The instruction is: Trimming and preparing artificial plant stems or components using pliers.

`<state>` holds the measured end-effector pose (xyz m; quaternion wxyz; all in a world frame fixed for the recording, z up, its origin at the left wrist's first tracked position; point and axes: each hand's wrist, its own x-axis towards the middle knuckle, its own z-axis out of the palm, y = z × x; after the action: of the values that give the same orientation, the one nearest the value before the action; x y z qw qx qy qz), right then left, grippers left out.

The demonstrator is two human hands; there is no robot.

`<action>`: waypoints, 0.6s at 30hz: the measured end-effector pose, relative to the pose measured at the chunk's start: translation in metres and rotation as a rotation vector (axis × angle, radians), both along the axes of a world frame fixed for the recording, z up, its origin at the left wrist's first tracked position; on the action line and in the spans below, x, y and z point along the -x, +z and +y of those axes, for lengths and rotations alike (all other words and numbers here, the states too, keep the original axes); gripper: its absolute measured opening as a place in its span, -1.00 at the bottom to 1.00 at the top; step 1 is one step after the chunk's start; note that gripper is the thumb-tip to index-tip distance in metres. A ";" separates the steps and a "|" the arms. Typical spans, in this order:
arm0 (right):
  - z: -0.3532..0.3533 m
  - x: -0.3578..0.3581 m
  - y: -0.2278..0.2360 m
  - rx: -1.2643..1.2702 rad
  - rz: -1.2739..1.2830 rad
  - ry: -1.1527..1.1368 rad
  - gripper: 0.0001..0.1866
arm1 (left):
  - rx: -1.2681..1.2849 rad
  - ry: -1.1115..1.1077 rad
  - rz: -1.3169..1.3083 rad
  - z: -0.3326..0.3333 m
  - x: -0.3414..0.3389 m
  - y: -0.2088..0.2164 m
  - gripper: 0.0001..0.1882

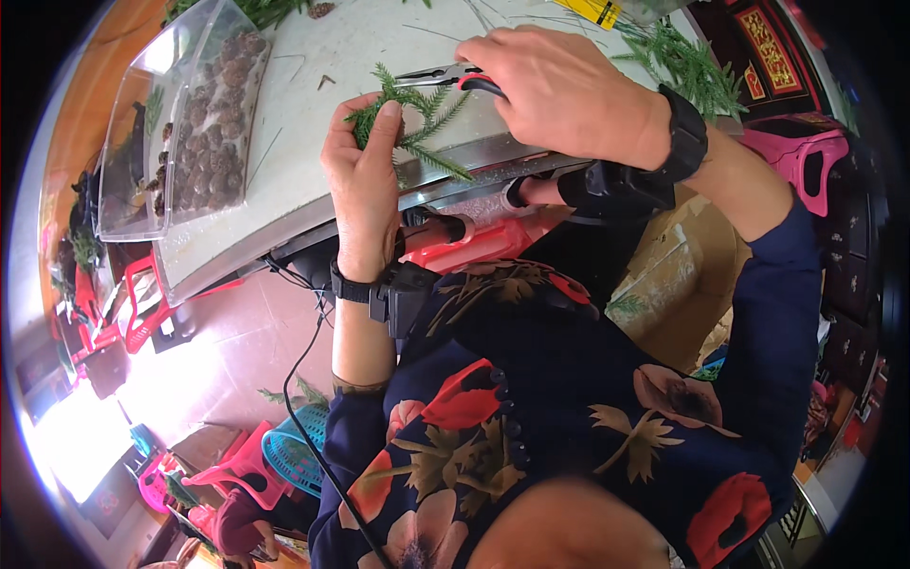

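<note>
Near the table's front edge, my left hand (364,163) pinches a green artificial pine sprig (431,152) between thumb and fingers. Its needled branches fan out to the right of my thumb. My right hand (573,93) is wrapped round needle-nose pliers (436,76) with red and black handles. The plier jaws point left, just above the sprig's upper tips. From this angle I cannot tell whether the jaws touch the sprig. A dark band with a boxy device sits on each of my wrists.
A clear plastic box (169,223) of brown pine cones (210,142) stands at the table's left. More green sprigs (687,68) lie at the right, near a yellow item (595,11). Thin wires are scattered on the tabletop (303,142). A cardboard box (678,284) and pink stool (801,156) stand beyond the edge.
</note>
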<state>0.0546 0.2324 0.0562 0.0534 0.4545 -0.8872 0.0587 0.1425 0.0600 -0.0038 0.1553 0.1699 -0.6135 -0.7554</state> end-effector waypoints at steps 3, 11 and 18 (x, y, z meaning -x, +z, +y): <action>-0.003 0.001 -0.003 0.136 -0.305 0.036 -0.67 | 0.068 -0.007 0.015 0.000 -0.004 0.004 -0.82; -0.003 0.009 0.011 -0.093 -0.772 0.027 -0.63 | 0.136 -0.042 0.007 0.001 -0.010 0.003 -0.83; 0.007 0.021 0.011 -0.091 -1.010 0.105 -0.59 | 0.095 -0.072 -0.002 0.009 -0.011 0.008 -0.84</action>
<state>0.0340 0.2395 0.0669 -0.4049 0.4153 -0.7800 0.2350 0.1533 0.0687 0.0042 0.1355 0.1410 -0.6546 -0.7303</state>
